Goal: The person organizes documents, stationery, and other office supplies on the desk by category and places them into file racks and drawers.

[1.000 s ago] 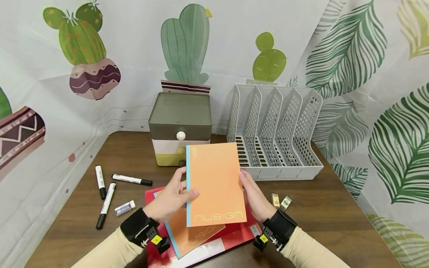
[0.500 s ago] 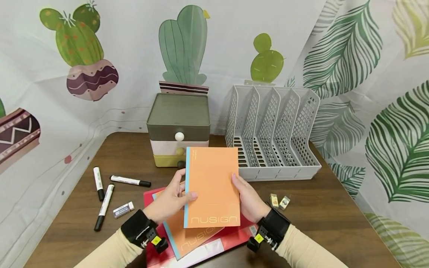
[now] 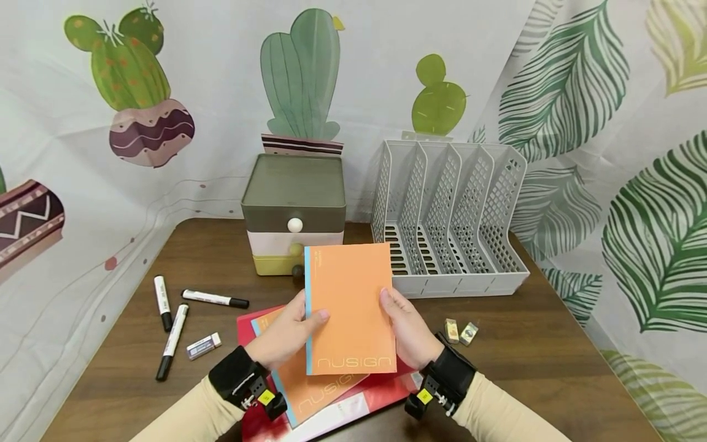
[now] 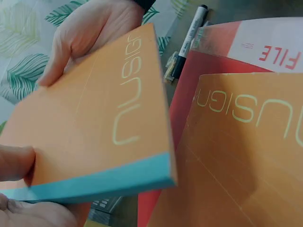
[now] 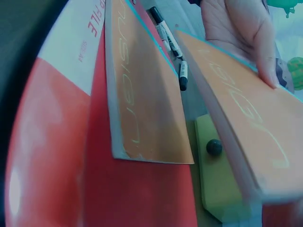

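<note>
An orange notebook (image 3: 350, 307) with a blue spine and the word NUSIGN is held up above the table. My left hand (image 3: 284, 331) grips its spine edge, thumb on the cover and the other fingers behind. On the opposite edge, my right hand (image 3: 411, 328) grips it with the thumb on the front. A second orange notebook (image 4: 232, 142) lies below, on a red file folder (image 5: 137, 194) with a white band marked FILE. The held notebook hides part of both in the head view.
Several black-capped markers (image 3: 215, 299) and an eraser (image 3: 204, 346) lie at the left. Behind stand a small drawer box (image 3: 295, 184) with round knobs and a grey file rack (image 3: 458, 285) with several slots. Two small boxed items (image 3: 469, 334) sit at the right.
The held notebook has straightened from a slight tilt. My right hand has come inward to the left, and my left hand has shifted slightly to the right, its thumb further onto the cover.
</note>
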`<state>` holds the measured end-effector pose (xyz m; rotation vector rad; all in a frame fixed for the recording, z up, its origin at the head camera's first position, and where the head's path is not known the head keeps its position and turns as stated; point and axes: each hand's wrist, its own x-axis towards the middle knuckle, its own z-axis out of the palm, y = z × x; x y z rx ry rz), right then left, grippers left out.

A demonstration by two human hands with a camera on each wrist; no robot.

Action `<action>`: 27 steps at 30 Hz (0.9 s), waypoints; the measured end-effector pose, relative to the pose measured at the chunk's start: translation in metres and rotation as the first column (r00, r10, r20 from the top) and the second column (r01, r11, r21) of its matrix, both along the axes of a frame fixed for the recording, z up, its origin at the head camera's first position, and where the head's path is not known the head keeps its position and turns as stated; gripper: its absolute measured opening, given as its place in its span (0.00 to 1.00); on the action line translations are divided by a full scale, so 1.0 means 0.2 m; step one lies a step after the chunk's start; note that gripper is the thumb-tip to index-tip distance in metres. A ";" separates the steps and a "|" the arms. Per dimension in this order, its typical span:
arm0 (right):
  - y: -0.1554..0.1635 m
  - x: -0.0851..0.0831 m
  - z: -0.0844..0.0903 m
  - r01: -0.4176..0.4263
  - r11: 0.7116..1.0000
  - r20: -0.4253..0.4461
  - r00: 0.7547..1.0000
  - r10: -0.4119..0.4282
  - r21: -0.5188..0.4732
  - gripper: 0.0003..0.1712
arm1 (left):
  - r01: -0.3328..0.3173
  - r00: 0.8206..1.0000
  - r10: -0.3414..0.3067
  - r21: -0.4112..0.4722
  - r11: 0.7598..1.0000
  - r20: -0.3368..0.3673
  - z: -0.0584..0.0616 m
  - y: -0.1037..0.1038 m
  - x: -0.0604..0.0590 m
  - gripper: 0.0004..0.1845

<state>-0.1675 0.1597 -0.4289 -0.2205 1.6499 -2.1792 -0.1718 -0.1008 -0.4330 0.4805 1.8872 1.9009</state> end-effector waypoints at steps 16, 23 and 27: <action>0.09 0.00 0.06 -0.302 0.949 0.061 0.950 0.308 -0.090 0.28 | 0.033 0.999 -0.033 0.006 0.999 0.006 -0.02 0.02 -0.02 0.33; 0.13 0.02 0.09 -0.243 0.969 -0.001 0.970 0.244 0.045 0.32 | 0.030 0.997 -0.032 -0.018 0.999 -0.067 -0.02 0.07 -0.03 0.30; 0.19 0.02 0.12 -0.225 0.971 -0.053 0.972 0.230 0.084 0.32 | 0.021 0.995 -0.021 0.001 1.000 -0.096 0.00 0.12 -0.06 0.25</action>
